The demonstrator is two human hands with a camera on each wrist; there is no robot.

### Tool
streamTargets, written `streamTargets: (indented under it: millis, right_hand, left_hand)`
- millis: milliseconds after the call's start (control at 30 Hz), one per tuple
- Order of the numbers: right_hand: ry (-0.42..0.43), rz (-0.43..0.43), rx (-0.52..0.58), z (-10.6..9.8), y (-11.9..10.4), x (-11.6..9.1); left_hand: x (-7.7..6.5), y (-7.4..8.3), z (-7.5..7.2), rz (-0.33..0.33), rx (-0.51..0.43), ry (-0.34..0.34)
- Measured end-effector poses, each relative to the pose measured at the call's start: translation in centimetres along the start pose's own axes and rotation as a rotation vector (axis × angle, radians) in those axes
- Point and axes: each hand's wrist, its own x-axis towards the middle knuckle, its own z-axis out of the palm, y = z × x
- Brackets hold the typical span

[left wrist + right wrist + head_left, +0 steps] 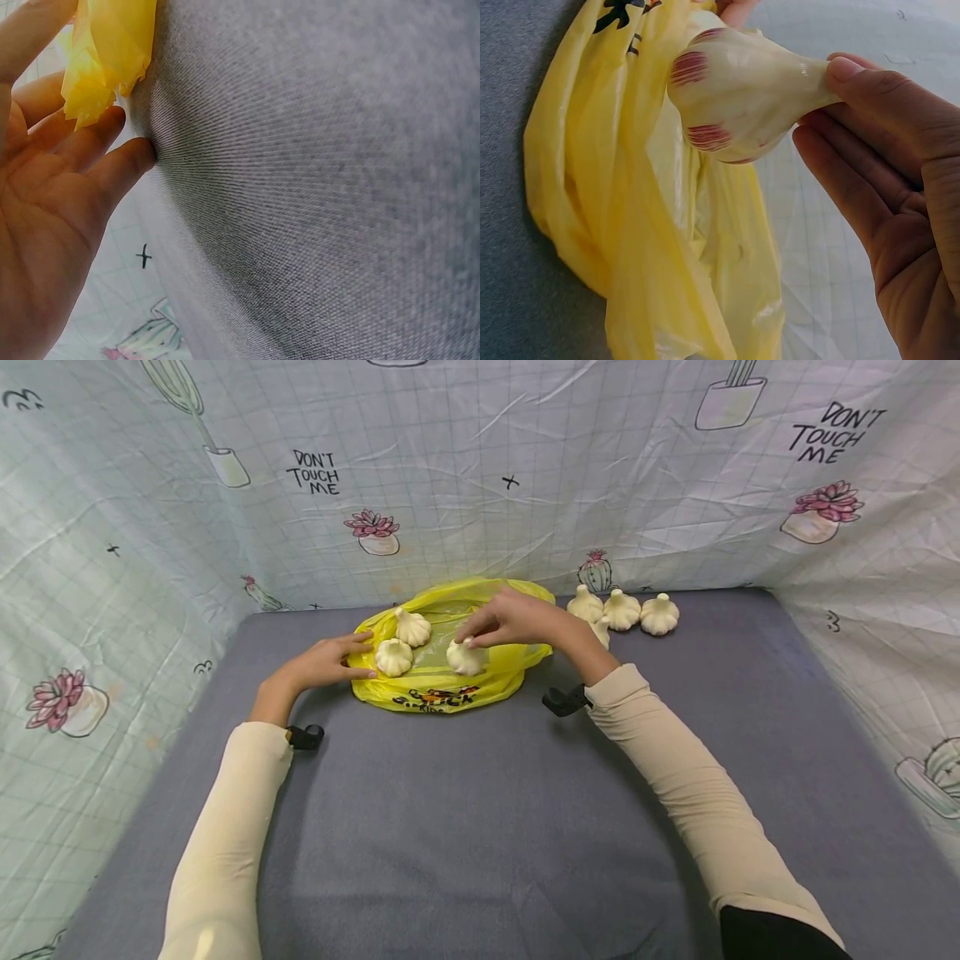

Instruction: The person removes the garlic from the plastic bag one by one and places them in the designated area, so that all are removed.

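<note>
By its stem, between thumb and fingertips, my right hand (517, 617) pinches a garlic bulb (466, 658) over the yellow plastic bag (442, 700). Purple streaks mark this pale bulb in the right wrist view. Inside the bag, toward its left side, are two more garlic bulbs, one farther back (413, 628) and one nearer (393, 658). My left hand (321, 664) rests at the bag's left edge, its thumb and fingers spread and loosely extended. The left wrist view shows a crumpled yellow edge of the bag (112, 60) by those fingers.
Several garlic bulbs (622, 610) stand in a group right of the bag, near the back edge of the grey cloth-covered table (450, 827). My right forearm partly covers one. A printed curtain (465, 485) rises behind and along both sides.
</note>
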Motion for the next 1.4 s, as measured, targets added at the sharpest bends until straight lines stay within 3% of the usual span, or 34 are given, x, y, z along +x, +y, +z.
streamTargets:
  millis: [1400]
  right_hand:
    - [0.154, -0.021, -0.087, -1.2, 0.5, -5.7]
  left_hand:
    - [0.0, -0.1, 0.3, 0.01, -0.003, 0.006]
